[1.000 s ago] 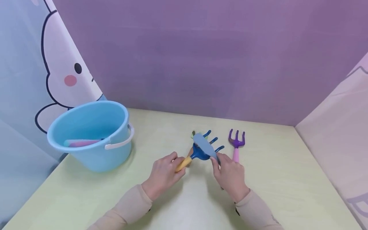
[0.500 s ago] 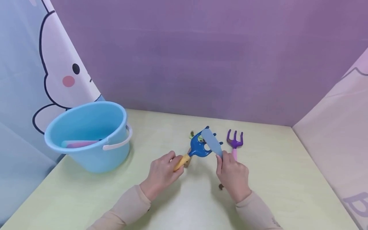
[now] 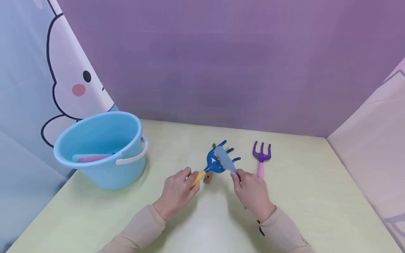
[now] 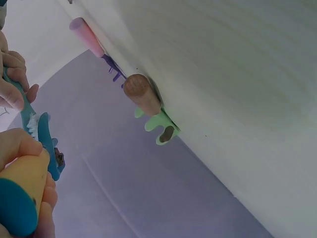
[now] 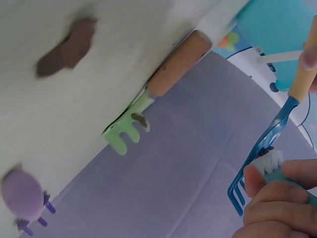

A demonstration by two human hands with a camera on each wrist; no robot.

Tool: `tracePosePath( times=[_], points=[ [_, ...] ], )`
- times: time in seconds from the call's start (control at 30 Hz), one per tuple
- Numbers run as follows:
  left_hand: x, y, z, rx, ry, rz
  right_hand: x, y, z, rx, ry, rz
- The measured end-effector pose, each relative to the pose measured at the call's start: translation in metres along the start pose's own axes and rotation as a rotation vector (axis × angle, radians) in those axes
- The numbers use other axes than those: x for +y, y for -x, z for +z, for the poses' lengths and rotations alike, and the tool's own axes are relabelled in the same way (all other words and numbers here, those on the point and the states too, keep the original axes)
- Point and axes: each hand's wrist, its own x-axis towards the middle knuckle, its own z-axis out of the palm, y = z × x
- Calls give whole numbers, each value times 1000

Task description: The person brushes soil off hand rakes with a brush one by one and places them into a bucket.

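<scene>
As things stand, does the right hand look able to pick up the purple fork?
Probably not yet: the right hand holds the brush against the blue rake. Otherwise the way looks free; the purple fork lies close by, with nothing seen on top.

head: above, forward-down, farther | wrists: close, tilted forward | all share blue fork

A yellow-handled rake is coloured blue, a white-bristled brush grey-blue, a brown-handled fork green, a pink-handled fork purple, the bucket sky-blue; the pale-blue curtain is printed with a pink-cheeked white character.
</scene>
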Motion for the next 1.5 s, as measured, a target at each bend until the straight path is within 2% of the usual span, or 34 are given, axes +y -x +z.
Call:
tracePosePath(
  times=[0.27,0.47,0.67,0.83,1.03,1.13,1.33,1.5],
  points=[
    [-2,2,2,-1,16,-32,-1,-1,1,-108,-112,65],
    [0,2,4,-44,34,-78,6,-2,1,-158,-312,205],
    [0,-1,4,-78,28,-81,10,-4,-2,-187,-481,323],
    [0,-2,5,-86,30,-89,12,-6,-6,-178,-539,358],
    [1,-4,6,-93,24,-93,15,-6,-9,-170,-547,361],
    [2,-5,5,-129,31,-128,16,-4,-11,-131,-577,355],
    [0,-3,2,-211,60,-246,21,0,-16,-23,-624,348],
    [-6,1,2,-189,109,-278,30,2,-20,28,-618,351]
  ],
)
